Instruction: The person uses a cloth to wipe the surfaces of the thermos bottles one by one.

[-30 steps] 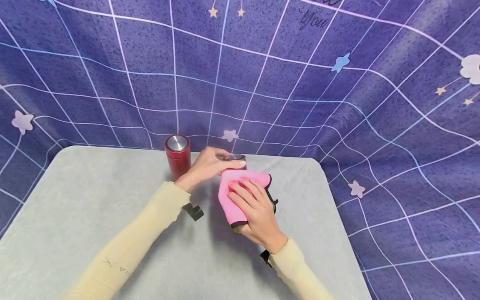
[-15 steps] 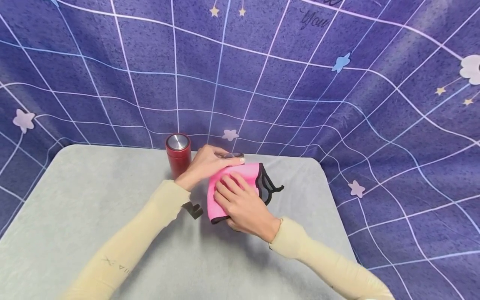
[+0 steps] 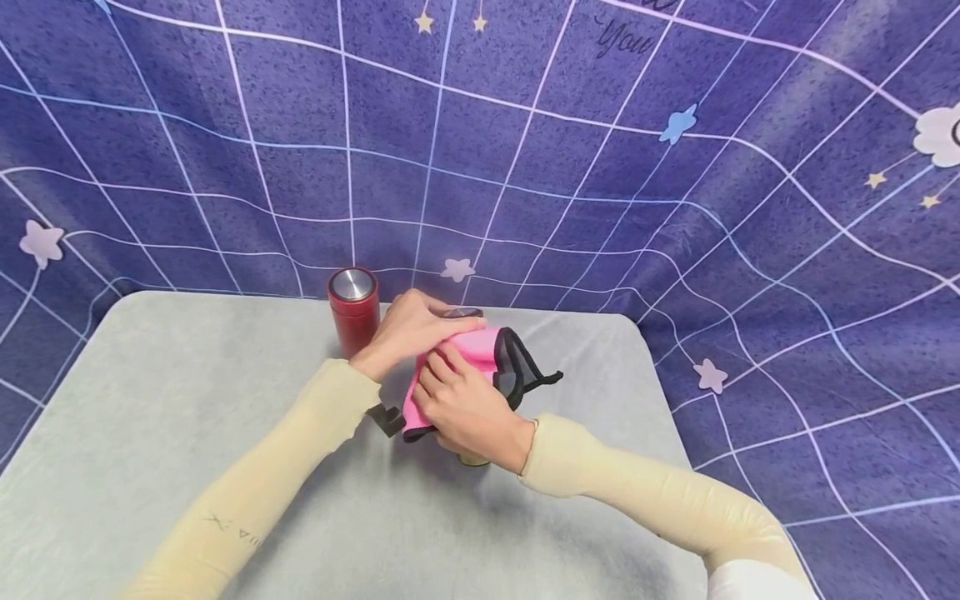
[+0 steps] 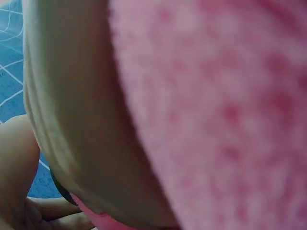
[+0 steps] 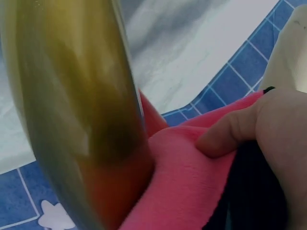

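Note:
A gold-green metal bottle [image 5: 72,96] with a dark lid [image 3: 462,313] is mostly hidden behind a pink cloth [image 3: 480,339] and both hands. In the head view its base peeks out below the right hand. My left hand [image 3: 411,325] grips the bottle near the lid, thumb along the front. The cloth has black edging, a dark grey side and a black loop. My right hand [image 3: 468,408] holds this cloth against the bottle's side, fingers bent over it. In the right wrist view the thumb presses into the pink fabric.
Left of the bottle, near the left forearm, a red thermos [image 3: 355,317] with a silver-topped lid stands upright. All stand on a table with a pale grey cover [image 3: 187,400]. A purple-blue curtain [image 3: 420,167] with gridlines and stars hangs behind and to the right.
My right hand has moved left across the bottle, carrying the pink cloth round it, and the right forearm has swung outward. My left hand keeps its hold near the lid.

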{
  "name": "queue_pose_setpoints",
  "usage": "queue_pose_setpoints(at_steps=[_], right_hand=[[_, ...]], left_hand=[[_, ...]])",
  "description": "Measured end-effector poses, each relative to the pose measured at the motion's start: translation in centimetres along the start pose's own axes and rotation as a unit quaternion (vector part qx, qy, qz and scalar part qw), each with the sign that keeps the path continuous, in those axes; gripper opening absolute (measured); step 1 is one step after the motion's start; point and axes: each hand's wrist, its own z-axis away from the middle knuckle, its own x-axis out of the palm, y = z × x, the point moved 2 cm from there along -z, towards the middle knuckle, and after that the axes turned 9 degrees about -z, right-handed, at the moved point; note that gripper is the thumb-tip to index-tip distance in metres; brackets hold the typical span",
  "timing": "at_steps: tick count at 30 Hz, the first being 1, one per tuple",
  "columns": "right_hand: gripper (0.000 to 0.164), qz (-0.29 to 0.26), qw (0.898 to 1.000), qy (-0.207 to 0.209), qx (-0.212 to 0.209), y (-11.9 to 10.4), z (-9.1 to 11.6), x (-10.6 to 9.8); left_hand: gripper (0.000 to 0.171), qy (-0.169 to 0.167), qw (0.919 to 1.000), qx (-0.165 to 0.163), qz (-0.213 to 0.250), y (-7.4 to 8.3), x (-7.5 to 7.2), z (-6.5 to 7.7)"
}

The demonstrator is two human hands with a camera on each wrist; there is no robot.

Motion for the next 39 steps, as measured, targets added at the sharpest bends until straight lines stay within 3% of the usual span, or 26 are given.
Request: queue_pose_setpoints(at_steps=[7, 10, 17, 26, 33, 39], right_hand=[[0.047, 0.029, 0.998, -0.050, 0.004, -1.0, -0.3, 0.2], [0.044, 0.032, 0.997, -0.067, 0.003, -1.4, -0.3, 0.4], [0.027, 0.029, 0.997, -0.067, 0.004, -2.2, 0.0, 0.8], [0.034, 0.038, 0.995, -0.088, -0.010, -3.4, 0.5, 1.5], [0.036, 0.030, 0.995, -0.092, -0.016, -4.3, 1.3, 2.1], [0.032, 0.017, 0.995, -0.096, -0.022, -5.3, 2.0, 2.6]], left_hand=[[0.064, -0.004, 0.9999, 0.003, -0.009, 0.0, 0.1, 0.0], [0.061, -0.007, 0.9999, 0.005, -0.008, 0.0, 0.2, -0.1], [0.061, -0.007, 0.9999, 0.006, -0.005, -0.3, 0.3, -0.1], [0.063, -0.022, 0.9998, -0.002, 0.003, -0.4, 0.0, 0.1], [0.076, -0.029, 0.9996, -0.005, 0.001, -0.5, -0.3, -0.1], [0.068, -0.022, 0.9997, 0.000, 0.011, -0.5, -0.7, -0.2]])
